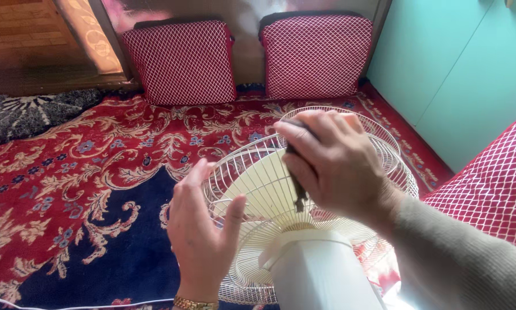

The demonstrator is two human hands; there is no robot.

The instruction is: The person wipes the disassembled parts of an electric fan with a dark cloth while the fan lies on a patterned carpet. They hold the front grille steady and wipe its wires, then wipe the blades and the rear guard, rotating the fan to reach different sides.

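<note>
Fan (304, 189), a white one with a round wire cage, stands low on the carpet (80, 189) right in front of the person, and both hands are at it. The right hand (332, 166) is above the back of the cage. Its fingers are curled and pressed together around a thin dark tool (297, 186), which points down to the middle of the cage, near the place where the wires meet the motor housing (315, 270). The top of the tool is hidden inside the fist, so I cannot tell what kind of tool it is. The left hand (203, 235) is at the left rim of the cage. Its fingers are straight and a little spread, the thumb stands apart, and the palm faces the wires; it holds nothing, and whether it really touches the cage I cannot tell. On this wrist there is a gold-coloured metal bracelet (196, 303).

The cage is made of many thin pale wires that run out from the centre like rays, and a cream blade shows behind them. The motor housing is smooth white plastic with flat sides. The carpet is woven, red and dark blue, with beige flower and leaf patterns. Two square red cushions (180, 60) with a white diamond grid lean against the far wall, and a third one of the same cloth (493, 183) is at the right, beside a smooth turquoise wall (453, 69).
</note>
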